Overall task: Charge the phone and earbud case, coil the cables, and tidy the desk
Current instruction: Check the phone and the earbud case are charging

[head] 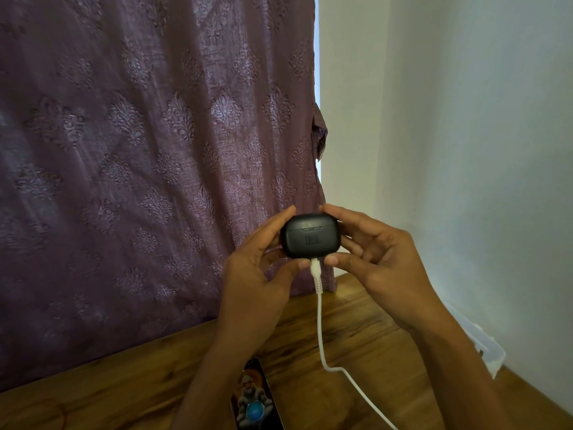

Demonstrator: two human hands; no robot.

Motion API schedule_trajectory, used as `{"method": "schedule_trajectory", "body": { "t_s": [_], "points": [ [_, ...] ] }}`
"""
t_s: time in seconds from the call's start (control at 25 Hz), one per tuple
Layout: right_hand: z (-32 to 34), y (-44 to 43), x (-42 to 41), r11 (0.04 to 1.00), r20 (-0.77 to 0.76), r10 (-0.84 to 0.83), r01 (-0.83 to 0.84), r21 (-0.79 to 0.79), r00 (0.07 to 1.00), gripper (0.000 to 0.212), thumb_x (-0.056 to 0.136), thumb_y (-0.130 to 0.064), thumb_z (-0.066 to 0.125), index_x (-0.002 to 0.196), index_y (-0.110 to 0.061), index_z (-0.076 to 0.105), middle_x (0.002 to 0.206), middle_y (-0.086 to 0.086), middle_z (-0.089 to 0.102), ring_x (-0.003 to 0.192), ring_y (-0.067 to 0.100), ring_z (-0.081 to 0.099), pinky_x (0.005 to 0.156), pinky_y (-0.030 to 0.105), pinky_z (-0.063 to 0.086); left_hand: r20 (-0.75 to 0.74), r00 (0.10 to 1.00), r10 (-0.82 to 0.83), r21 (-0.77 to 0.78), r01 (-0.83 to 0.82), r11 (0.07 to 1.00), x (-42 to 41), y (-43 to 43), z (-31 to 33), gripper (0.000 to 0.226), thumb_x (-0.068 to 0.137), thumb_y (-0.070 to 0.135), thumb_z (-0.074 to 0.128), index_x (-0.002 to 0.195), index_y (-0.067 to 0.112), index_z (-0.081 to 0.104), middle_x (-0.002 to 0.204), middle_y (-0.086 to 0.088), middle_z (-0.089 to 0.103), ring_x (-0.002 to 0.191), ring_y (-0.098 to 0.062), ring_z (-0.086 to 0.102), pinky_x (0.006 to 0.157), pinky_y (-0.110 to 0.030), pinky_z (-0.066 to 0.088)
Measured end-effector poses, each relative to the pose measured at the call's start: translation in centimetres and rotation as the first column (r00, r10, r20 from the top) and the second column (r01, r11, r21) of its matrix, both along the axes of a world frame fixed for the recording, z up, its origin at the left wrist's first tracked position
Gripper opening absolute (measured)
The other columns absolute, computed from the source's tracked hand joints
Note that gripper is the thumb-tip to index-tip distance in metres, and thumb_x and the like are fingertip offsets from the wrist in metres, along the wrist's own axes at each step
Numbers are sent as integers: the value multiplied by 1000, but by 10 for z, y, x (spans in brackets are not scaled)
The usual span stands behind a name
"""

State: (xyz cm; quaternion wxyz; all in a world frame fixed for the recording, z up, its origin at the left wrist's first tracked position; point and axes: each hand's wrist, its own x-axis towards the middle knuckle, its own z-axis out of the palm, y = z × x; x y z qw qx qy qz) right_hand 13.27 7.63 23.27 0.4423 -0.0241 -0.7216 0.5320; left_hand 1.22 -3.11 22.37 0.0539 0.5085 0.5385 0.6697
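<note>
I hold a black earbud case up above the desk, lid closed, logo facing me. My left hand grips its left side between thumb and fingers. My right hand grips its right side the same way. A white cable is plugged into the bottom of the case and hangs down onto the wooden desk, running off the lower edge. The phone lies flat on the desk below my left forearm, its decorated back with a blue round grip facing up, partly hidden by the arm.
A purple patterned curtain hangs behind the desk on the left. A white wall closes the right side. A clear plastic box stands against that wall on the desk's right edge.
</note>
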Motion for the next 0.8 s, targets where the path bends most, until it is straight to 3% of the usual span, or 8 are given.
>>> {"method": "schedule_trajectory", "body": {
  "t_s": [0.8],
  "points": [
    [-1,1,-1,1000,10,9,-8,-16,1000,59,72,17,63,114,-24,57,115,-4,63,109,3,60,87,13,48,11,1000,2,-1,-2,1000,1,0,0,66,72,-12,67,112,39,55,117,5,63,102,-7,64,84,-20,52]
  ]
}}
